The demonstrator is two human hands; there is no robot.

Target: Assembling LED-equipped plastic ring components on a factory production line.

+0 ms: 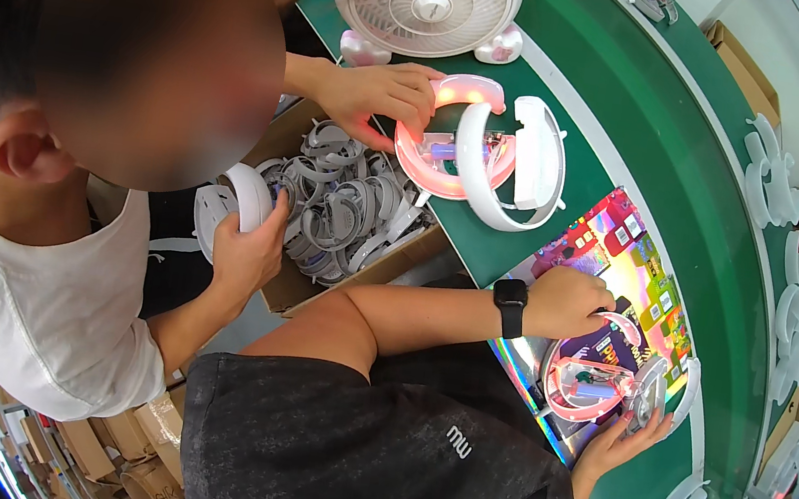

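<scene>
My left hand [569, 304] pinched the curved pink strip [623, 325] while my right hand [624, 445] gripped the pale ring [646, 389]; an uneven pull on either could have cracked the strip.

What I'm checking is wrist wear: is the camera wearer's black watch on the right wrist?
No, the black watch sits at the wrist of the left hand, which is at the pink-lit device.
</scene>
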